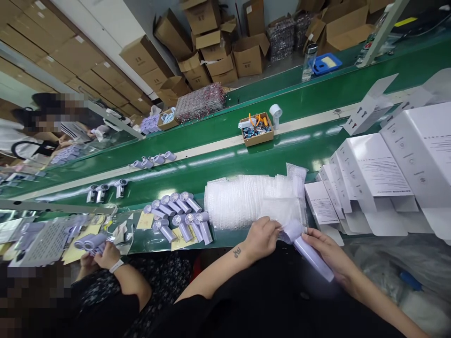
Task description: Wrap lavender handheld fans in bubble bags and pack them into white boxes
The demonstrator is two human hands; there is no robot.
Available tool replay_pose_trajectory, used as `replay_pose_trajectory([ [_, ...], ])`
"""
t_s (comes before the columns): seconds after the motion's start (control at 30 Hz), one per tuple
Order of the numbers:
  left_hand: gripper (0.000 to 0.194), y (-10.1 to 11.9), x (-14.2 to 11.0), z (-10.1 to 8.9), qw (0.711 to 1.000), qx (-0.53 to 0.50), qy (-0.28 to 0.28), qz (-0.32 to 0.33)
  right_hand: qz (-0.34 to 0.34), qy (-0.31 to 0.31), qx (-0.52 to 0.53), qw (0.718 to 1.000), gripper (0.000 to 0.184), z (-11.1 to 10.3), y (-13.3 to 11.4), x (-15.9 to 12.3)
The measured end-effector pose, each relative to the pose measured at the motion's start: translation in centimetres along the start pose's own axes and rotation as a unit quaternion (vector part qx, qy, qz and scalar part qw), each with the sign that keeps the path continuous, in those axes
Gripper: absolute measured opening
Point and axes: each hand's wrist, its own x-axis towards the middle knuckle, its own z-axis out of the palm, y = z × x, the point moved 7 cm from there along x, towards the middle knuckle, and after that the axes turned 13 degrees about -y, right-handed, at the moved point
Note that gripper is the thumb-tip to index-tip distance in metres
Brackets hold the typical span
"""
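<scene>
In my right hand (329, 253) is a lavender handheld fan (312, 258), tilted with its handle pointing down to the right. Clear bubble wrap appears to be around the fan's round head, which is partly hidden. My left hand (262, 237) pinches at a bubble-wrap bag (282, 231) beside that head. Just beyond both hands lies a wide stack of white bubble-wrap bags (236, 202) on the green table. Left of the stack, several more lavender fans (181, 223) lie in two rows, some on yellow paper.
White printed boxes (378, 164) stand open at the right. A small carton of parts (259, 136) and an upright fan (276, 115) are across the green belt. At the left, a co-worker's hands (102, 256) hold fans. Brown cartons (218, 56) are piled behind.
</scene>
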Motion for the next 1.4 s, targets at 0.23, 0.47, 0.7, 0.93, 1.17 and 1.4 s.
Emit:
replay_pose_trajectory([
  [0.23, 0.022, 3.3, 1.2, 0.8, 0.98, 0.041, -0.141, 0.135, -0.063, 0.051, 0.04, 0.996, 0.037, 2.3, -1.7, 0.3],
  [0.47, 0.018, 1.2, 2.5, -1.3, 0.939, -0.217, -0.238, -0.119, -0.022, 0.077, -0.004, 0.997, 0.025, 2.8, -0.6, -1.4],
  [0.7, 0.023, 2.2, 0.2, -2.4, 0.881, -0.37, -0.245, -0.166, -0.128, 0.15, -0.286, 0.938, 0.026, 3.9, -4.2, -7.9],
  [0.93, 0.109, 4.3, 0.2, -6.3, 0.943, -0.233, -0.197, 0.131, -0.301, 0.076, -0.359, 0.88, 0.02, 10.4, -7.2, -7.1],
  [1.17, 0.021, -1.0, -0.5, -4.5, 0.961, -0.264, -0.08, 0.022, -0.391, 0.284, -0.104, 0.869, 0.035, 5.5, -8.6, -6.7],
  [1.4, 0.042, -7.1, -0.6, -7.0, 0.769, -0.625, -0.085, -0.098, -0.383, 0.365, 0.096, 0.843, 0.038, -2.3, -11.6, -4.4],
])
